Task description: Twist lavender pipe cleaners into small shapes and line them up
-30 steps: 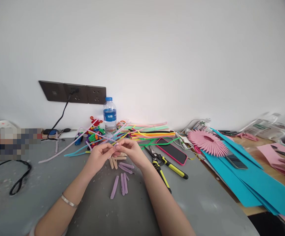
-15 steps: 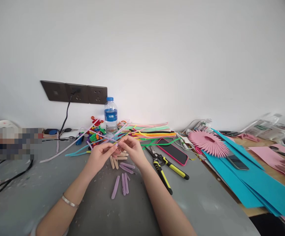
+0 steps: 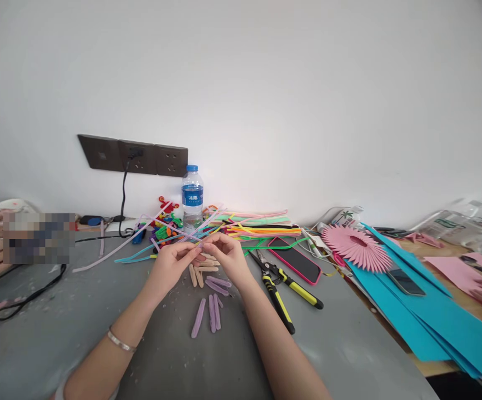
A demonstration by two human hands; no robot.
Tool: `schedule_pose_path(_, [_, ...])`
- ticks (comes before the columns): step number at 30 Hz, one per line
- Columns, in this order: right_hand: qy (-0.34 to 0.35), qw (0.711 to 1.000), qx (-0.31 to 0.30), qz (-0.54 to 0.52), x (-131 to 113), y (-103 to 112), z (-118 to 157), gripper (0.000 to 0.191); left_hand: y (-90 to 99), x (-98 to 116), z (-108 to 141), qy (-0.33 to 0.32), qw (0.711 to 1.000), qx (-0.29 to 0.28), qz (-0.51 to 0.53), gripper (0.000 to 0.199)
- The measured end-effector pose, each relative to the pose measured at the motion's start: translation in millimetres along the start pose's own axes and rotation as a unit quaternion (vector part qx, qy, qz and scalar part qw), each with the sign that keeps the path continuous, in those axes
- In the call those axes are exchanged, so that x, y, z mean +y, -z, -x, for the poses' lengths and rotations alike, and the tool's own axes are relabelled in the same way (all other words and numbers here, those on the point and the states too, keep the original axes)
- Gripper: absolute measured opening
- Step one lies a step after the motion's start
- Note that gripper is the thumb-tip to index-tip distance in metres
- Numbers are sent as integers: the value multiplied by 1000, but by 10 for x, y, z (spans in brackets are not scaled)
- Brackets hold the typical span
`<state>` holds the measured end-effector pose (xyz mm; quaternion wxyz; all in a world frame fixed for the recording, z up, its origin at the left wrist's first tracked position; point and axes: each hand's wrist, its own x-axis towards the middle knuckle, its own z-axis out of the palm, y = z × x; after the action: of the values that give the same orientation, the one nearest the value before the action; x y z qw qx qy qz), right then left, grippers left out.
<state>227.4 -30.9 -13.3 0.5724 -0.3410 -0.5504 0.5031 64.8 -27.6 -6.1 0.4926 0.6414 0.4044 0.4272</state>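
Observation:
My left hand (image 3: pixel 178 265) and my right hand (image 3: pixel 225 256) meet above the middle of the table, thumbs and fingertips pinched together. Between them shows a small bit of lilac pipe cleaner (image 3: pixel 201 244), mostly covered by the fingers. Just under the hands lie several folded beige pipe cleaner pieces (image 3: pixel 199 276). Nearer to me rest several folded purple pipe cleaner pieces (image 3: pixel 212 312). Long lilac pipe cleaners (image 3: pixel 111 258) stretch out behind and left of my hands. Yellow-and-black pliers (image 3: pixel 280 283) with spread handles lie right of my right hand.
A water bottle (image 3: pixel 192 197) stands by the wall before a colourful pipe cleaner pile (image 3: pixel 261 229). A pink-edged phone (image 3: pixel 297 261) lies behind the pliers. Blue paper sheets (image 3: pixel 424 316) and a pink folded-paper ring (image 3: pixel 355 248) are at right. Other people's hands show at both edges.
The scene has shifted slightly right in view. Another person's hand has come in at the left edge. My hands stay pinched together with little visible movement.

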Motion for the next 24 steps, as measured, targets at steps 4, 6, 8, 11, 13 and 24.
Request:
schedule_pose_path(4, [-27, 1000, -12, -11, -39, 50, -5, 24, -6, -4, 2, -12, 999, -10, -32, 31])
schedule_pose_path(6, [-50, 998, -22, -34, -22, 72, -9, 24, -13, -9, 6, -16, 999, -18, -40, 30])
schedule_pose_path(8, [-75, 994, -25, -71, 15, 84, -13, 23, -17, -19, 9, -18, 999, -24, -43, 29])
schedule_pose_path(11, [-99, 989, -30, -109, 86, 85, -19, 24, -12, -46, 11, -21, 998, -23, -61, 29])
schedule_pose_path(13, [-111, 987, -42, -111, 126, 79, -22, 26, -4, -64, 8, -25, 997, -15, -78, 29])
schedule_pose_path(24, [-122, 985, -60, -107, 93, 55, -6, 32, -24, -83, 19, -40, 992, -14, -115, 29])
